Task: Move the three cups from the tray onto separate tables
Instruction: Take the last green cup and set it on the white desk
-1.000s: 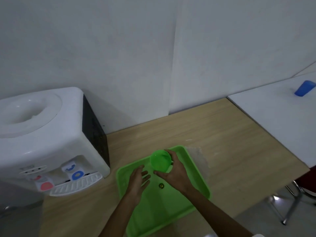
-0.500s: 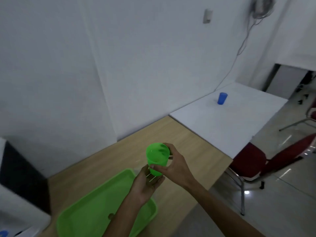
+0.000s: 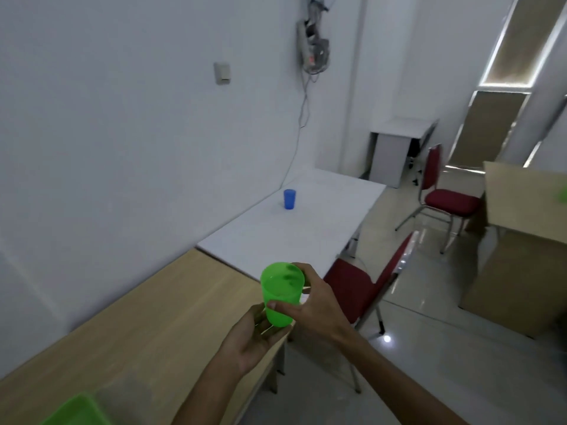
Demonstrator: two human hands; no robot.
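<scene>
I hold a green cup upright in the air over the right end of the wooden table. My right hand grips its side and rim, and my left hand cups its base from below. Only a corner of the green tray shows at the bottom left. A blue cup stands upright on the white table beyond. A green blur sits on a wooden table at the far right edge; what it is cannot be told.
Red chairs stand at the white table's near corner and farther back. A small white desk is against the far wall. A cable hangs down the wall to the white table. Shiny floor lies to the right.
The view has swung right, away from the water dispenser and tray. The green cup was lifted off the tray and carried rightward; my left hand came under its base.
</scene>
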